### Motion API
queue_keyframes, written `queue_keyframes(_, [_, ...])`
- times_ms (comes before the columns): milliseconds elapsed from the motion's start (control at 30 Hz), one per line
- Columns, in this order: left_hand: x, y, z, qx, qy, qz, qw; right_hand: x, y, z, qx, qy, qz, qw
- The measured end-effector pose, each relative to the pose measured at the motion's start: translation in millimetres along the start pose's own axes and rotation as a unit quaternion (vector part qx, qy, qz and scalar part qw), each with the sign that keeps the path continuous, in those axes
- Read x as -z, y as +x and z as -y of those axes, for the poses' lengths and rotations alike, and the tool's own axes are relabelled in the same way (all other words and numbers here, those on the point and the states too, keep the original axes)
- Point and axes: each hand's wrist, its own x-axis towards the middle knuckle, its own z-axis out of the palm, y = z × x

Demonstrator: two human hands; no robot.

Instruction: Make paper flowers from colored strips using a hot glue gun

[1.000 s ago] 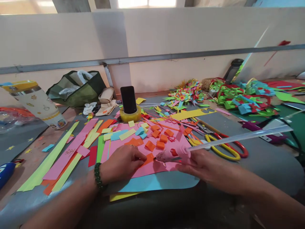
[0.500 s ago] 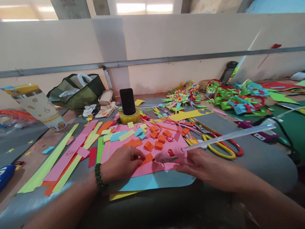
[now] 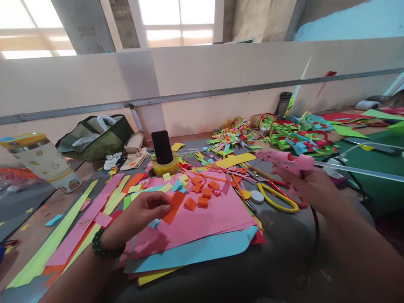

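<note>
Orange strip (image 3: 175, 206), thin, flat, rectangular

Left hand (image 3: 142, 212): fingers (image 3: 154, 196) bent, pinched toward thumb (image 3: 162, 210); left forearm (image 3: 80, 267) from lower left. Right hand (image 3: 307, 183), well apart: curled in grip; right forearm (image 3: 353, 235) from lower right.

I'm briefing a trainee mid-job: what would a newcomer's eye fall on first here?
First, the pink glue gun gripped in the right hand, toward the right, a long clear stick jutting from its back. Then the orange strip at the left hand's fingertips, over the pink sheet. Behind that sheet, a dark phone stands propped in a yellow tape roll.
</note>
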Motion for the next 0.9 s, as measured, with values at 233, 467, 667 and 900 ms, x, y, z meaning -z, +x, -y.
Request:
queue_keyframes(233, [-2.3, -3, -12, 0.012, -0.05, 0.033, 0.998, 7, 37, -64, -0.12, -0.133, -0.008, 0.984])
queue_keyframes(467, [-18.2, 10, -19, 0.034, -0.127, 0.018, 0.991, 15, 47, -78, -0.095, -0.221, 0.027, 0.97])
queue_keyframes(667, [-26.8, 27, -12, 0.048, -0.251, -0.016, 0.967, 16, 57, -77, -0.077, -0.272, 0.056, 0.958])
queue_keyframes(900, [-35.5, 28, 3, 0.063, -0.255, -0.037, 0.964, 36, 14, -53, -0.102, -0.367, 0.011, 0.925])
